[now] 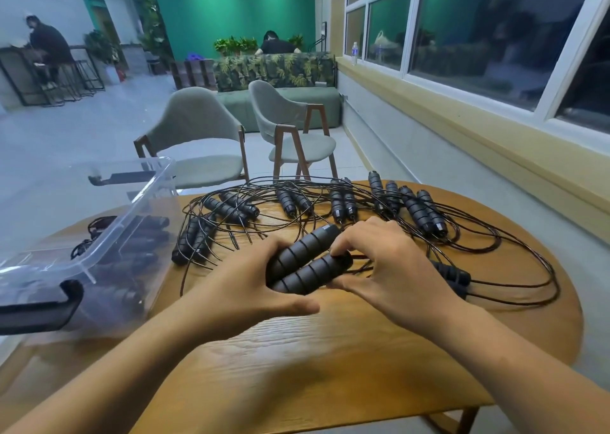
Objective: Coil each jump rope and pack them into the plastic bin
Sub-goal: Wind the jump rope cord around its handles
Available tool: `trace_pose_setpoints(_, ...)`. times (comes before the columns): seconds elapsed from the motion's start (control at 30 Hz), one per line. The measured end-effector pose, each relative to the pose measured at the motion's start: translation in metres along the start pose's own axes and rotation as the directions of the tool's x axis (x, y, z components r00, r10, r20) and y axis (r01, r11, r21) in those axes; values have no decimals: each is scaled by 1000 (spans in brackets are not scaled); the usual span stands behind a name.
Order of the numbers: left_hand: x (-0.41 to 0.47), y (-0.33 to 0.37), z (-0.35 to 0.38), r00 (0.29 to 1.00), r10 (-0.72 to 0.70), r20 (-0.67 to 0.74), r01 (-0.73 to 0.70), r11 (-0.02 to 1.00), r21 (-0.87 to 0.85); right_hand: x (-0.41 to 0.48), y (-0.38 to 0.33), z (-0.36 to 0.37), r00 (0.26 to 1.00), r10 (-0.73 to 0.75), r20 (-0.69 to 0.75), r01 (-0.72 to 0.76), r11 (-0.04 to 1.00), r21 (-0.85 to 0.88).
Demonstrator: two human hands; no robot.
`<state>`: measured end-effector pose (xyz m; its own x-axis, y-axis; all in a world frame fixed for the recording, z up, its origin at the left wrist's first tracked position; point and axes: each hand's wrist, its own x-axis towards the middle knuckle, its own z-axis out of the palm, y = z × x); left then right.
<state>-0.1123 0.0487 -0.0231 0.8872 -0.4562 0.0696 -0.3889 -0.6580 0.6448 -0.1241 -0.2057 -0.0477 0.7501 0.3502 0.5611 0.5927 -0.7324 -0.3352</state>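
Observation:
Two black ribbed jump rope handles [305,262] lie side by side between my hands at the table's middle. My left hand [251,285] grips them from the left and below. My right hand [389,265] pinches their right ends, where the thin black cord comes out. Several more jump ropes [356,202] with black handles and tangled cords are spread across the far half of the round wooden table [330,351]. A clear plastic bin [99,245] with black latches stands at the left, with some coiled ropes inside.
Another pair of handles [452,273] lies just right of my right hand. Two grey chairs [204,143] stand beyond the table. A window wall runs along the right. People sit far off in the room.

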Motion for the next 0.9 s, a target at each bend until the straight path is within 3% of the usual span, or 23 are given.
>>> trace_pose_setpoints(0.1, -2, 0, 3, 998, 8, -70, 1, 992, 123, -3, -1, 1, 999, -11, -36, 10, 1000, -14)
trace_pose_setpoints(0.23, -4, 2, 8, 995, -6, -102, 20, 990, 140, -5, -2, 3, 991, 6, -137, -13, 998, -54)
trace_pose_setpoints(0.33, -5, 3, 9, 988, -55, -141, 63, 997, 50, -10, -11, 1, 964, 134, -230, -136, 991, 6)
trace_pose_setpoints(0.4, -4, 4, 11, 983, -93, -159, 94, 996, -3, -15, -23, -1, 945, 266, -191, -235, 957, 169)
trace_pose_setpoints(0.5, -7, 7, 21, 978, -136, -157, 125, 989, -78, -23, -42, 2, 871, 474, 128, -477, 756, 448)
trace_pose_setpoints(0.6, -11, 14, 38, 978, -128, -164, 113, 989, -100, -32, -52, 17, 719, 557, 416, -686, 473, 553)
trace_pose_setpoints(0.73, -18, 28, 63, 975, -130, -178, 115, 989, -97, -35, -55, 32, 664, 561, 494, -668, 150, 729)
trace_pose_setpoints(0.9, -25, 31, 74, 986, -115, -119, 139, 966, 219, -36, -66, 38, 611, 565, 554, -641, -58, 766)
